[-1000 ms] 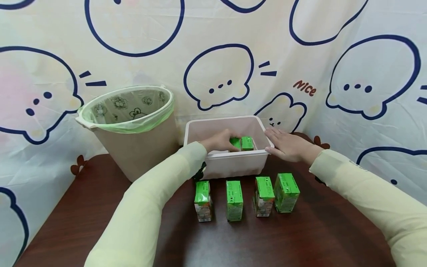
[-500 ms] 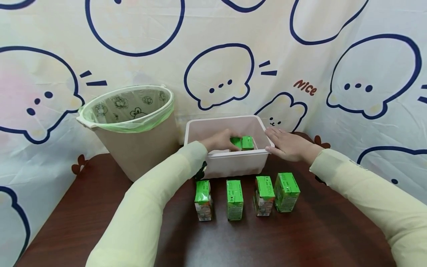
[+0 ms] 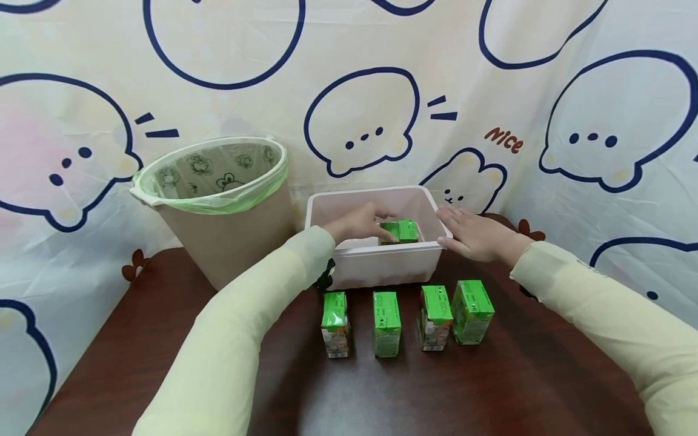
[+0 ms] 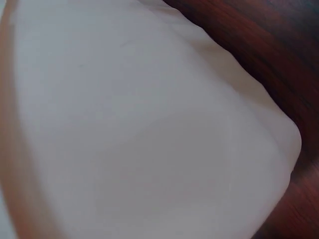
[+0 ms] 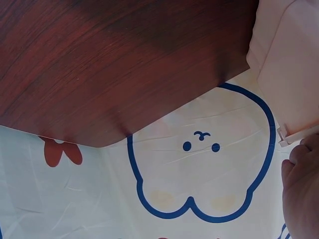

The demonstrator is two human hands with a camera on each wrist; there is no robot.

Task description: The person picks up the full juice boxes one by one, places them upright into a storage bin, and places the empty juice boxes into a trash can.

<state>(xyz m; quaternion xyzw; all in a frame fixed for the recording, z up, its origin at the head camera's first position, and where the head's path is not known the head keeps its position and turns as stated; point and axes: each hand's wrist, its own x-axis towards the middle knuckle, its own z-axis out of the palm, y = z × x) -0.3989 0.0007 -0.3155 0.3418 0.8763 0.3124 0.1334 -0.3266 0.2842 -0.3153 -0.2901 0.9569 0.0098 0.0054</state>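
In the head view my left hand (image 3: 362,222) reaches into a pale pink plastic tub (image 3: 382,266). Its thumb and fingers are spread beside two green-topped drink cartons, the left carton (image 3: 388,229) and the right carton (image 3: 407,230), which stand side by side inside. The thumb overlaps the left carton; whether it touches cannot be told. My right hand (image 3: 480,236) rests with straight fingers against the tub's right rim, and in the right wrist view part of this hand (image 5: 301,186) shows by the rim. The tub wall (image 4: 149,124) nearly fills the left wrist view.
Several green-topped cartons (image 3: 387,324) stand in a row on the dark wood table (image 3: 463,393) in front of the tub. To the left stands a tall beige bin (image 3: 234,242) with a green-edged liner. A cartoon-printed cloth (image 3: 360,42) hangs behind.
My left hand's fingers have loosened and lifted from around the left carton, so more of it shows. The right hand stays on the rim. The head view has shifted slightly.
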